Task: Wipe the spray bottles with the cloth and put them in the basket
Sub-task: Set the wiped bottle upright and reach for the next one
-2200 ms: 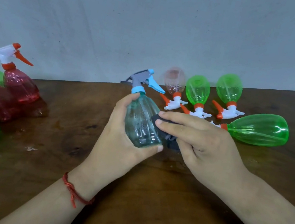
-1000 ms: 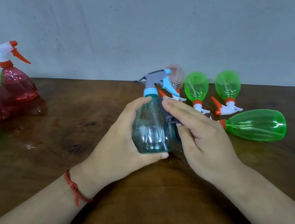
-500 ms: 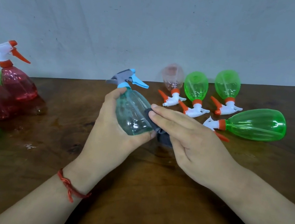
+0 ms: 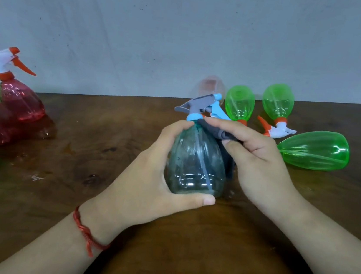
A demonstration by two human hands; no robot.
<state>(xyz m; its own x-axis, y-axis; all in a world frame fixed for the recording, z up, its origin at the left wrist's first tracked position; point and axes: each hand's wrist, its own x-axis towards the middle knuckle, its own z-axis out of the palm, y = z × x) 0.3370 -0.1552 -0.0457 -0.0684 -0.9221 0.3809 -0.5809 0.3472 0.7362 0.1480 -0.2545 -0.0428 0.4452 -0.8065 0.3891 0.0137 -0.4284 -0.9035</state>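
While my left hand (image 4: pixel 147 178) grasps the clear teal plastic spray bottle (image 4: pixel 194 161) upright over the near-centre bench (image 4: pixel 182 262) to steady it | right hand (image 4: pixel 262 165) pinches the dark grey cloth (image 4: pixel 218 133) against its neck, wiping | basket unseen.

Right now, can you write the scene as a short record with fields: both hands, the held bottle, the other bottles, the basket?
left hand: grips the teal bottle, upright
right hand: holds the dark cloth against the bottle's neck
green bottles: lying on the table, right side
red bottle: upright, left side
basket: not in view
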